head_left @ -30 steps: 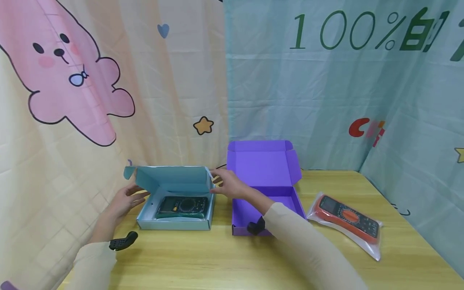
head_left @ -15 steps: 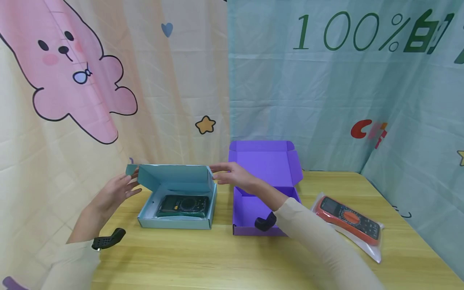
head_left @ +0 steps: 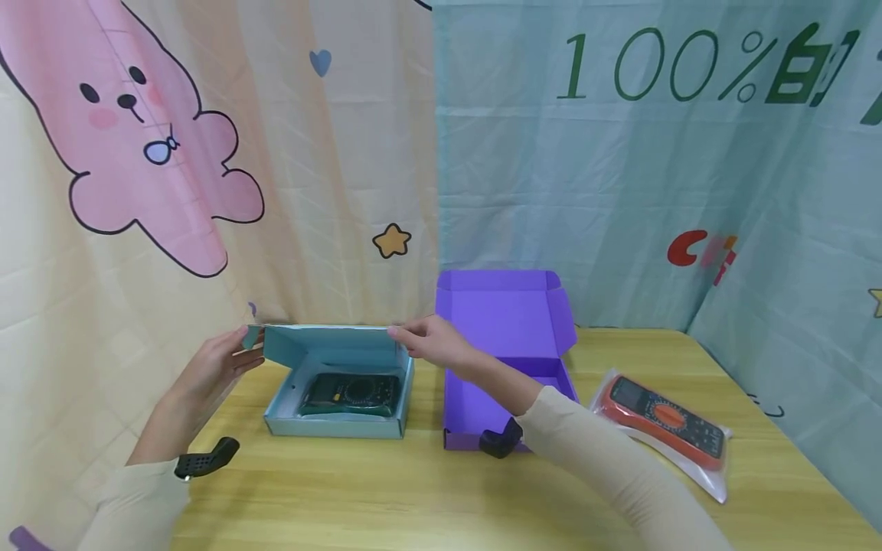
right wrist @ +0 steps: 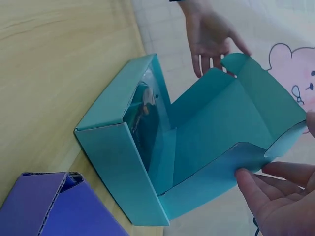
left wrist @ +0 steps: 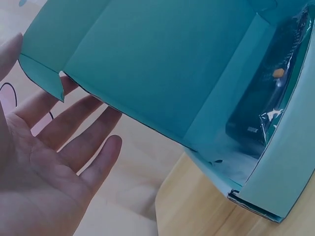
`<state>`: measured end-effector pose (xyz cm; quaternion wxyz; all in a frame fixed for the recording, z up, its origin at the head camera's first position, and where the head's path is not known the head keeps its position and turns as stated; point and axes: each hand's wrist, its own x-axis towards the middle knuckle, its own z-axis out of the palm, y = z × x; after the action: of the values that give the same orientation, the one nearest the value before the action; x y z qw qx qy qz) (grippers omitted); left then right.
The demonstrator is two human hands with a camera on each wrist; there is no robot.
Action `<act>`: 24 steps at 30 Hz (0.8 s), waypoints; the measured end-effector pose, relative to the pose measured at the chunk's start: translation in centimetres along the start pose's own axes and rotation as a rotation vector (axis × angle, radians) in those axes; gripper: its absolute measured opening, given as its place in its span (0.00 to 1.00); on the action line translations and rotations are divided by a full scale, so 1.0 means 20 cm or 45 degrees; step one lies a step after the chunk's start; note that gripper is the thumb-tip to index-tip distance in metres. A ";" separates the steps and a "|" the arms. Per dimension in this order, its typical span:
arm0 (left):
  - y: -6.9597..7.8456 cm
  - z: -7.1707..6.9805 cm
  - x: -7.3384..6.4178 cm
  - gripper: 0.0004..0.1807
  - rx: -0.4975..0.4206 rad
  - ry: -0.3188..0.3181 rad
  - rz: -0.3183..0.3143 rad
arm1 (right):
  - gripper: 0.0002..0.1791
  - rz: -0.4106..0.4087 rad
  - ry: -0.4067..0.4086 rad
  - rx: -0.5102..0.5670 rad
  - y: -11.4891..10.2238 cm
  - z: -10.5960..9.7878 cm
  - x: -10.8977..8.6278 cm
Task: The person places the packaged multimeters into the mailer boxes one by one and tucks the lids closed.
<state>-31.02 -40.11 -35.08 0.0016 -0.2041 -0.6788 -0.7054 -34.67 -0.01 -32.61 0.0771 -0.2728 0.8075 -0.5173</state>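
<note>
A light blue cardboard box (head_left: 334, 426) stands on the table with its lid (left wrist: 147, 59) partly raised. Inside it lies a dark multimeter (head_left: 351, 392) in clear plastic. At the lid's left end is my left hand (head_left: 207, 371); its thumb is at the corner flap (left wrist: 44, 78) and its loosely extended fingers reach behind the lid. My right hand (head_left: 437, 340) pinches the lid's right side flap (right wrist: 216, 179), thumb on the near face and fingers on the other side.
An open purple box (head_left: 506, 317) stands to the right of the blue one, partly behind my right forearm. Farther right, a red multimeter (head_left: 664, 421) in a clear bag lies on the wooden table (head_left: 386, 497). Printed curtains (head_left: 510, 176) hang behind.
My left hand has moved up and outward from the box's side to the lid's corner flap. My right hand has shifted onto the lid's right end and now pinches it; the lid has lowered slightly.
</note>
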 end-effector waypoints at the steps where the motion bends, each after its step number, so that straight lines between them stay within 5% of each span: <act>1: 0.00 0.00 0.00 0.20 -0.011 -0.003 -0.001 | 0.25 0.002 0.002 -0.010 0.00 0.00 0.00; 10: -0.03 -0.01 -0.03 0.22 -0.119 -0.096 0.020 | 0.26 -0.040 -0.046 -0.082 0.02 0.01 -0.04; 18: -0.07 -0.04 -0.07 0.25 -0.065 -0.183 0.043 | 0.21 -0.190 -0.098 -0.168 0.07 0.04 -0.06; 24: -0.09 -0.06 -0.10 0.26 -0.057 -0.236 0.083 | 0.16 -0.202 -0.123 -0.167 0.07 0.05 -0.09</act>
<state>-30.05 -41.62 -37.30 -0.0427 -0.2905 -0.6531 -0.6980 -33.28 0.49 -34.61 0.0567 -0.3649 0.8108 -0.4542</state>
